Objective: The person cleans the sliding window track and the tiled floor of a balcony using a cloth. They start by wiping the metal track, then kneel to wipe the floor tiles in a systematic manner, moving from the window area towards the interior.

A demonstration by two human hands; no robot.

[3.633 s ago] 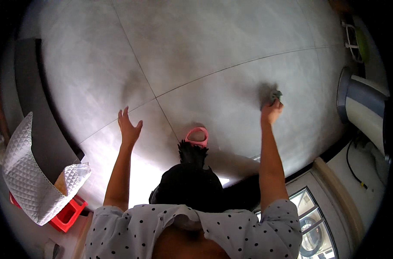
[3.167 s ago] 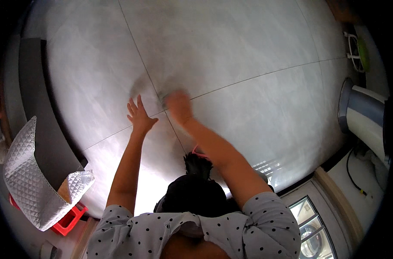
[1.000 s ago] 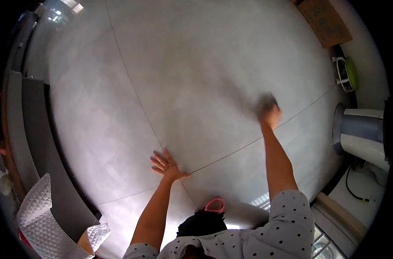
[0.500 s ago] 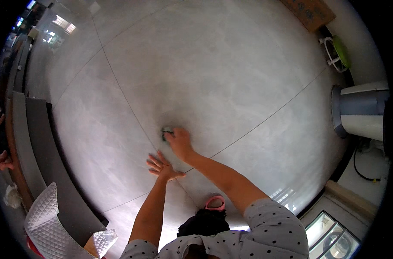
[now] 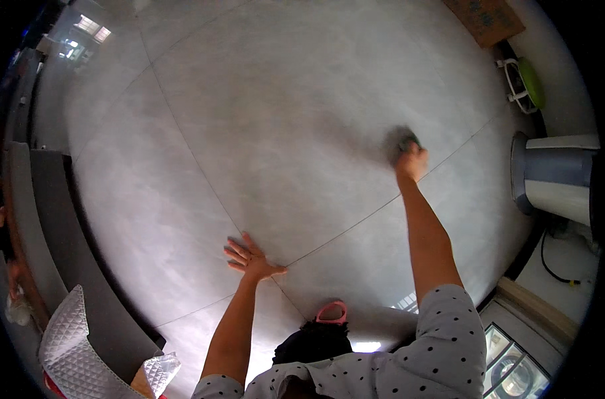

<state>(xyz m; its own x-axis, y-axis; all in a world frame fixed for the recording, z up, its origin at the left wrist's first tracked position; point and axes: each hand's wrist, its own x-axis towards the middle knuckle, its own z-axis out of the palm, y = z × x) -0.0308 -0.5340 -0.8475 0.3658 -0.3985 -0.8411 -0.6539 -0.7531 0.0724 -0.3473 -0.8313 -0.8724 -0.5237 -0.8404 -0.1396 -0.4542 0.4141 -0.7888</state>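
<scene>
On the grey tiled floor (image 5: 282, 153), my right hand (image 5: 411, 162) is closed round a small dark green pad (image 5: 409, 142), pressed against the tile. Blur hides the pad's exact kind. That arm reaches forward and to the right, past a tile joint. My left hand (image 5: 250, 261) lies flat with its fingers spread, close to where the tile joints cross, and holds nothing. A pink shoe (image 5: 331, 311) shows below, between my forearms.
Along the left stands a grey sofa-like piece (image 5: 76, 233), with a quilted silver sheet (image 5: 83, 356) at its near end. To the right are a grey-and-white bin-like container (image 5: 558, 169), a green-seated stool (image 5: 530, 85) and a cardboard box (image 5: 485, 18).
My right hand has swept the green pad across the floor, forward and far to the right. My left hand stays in the same place.
</scene>
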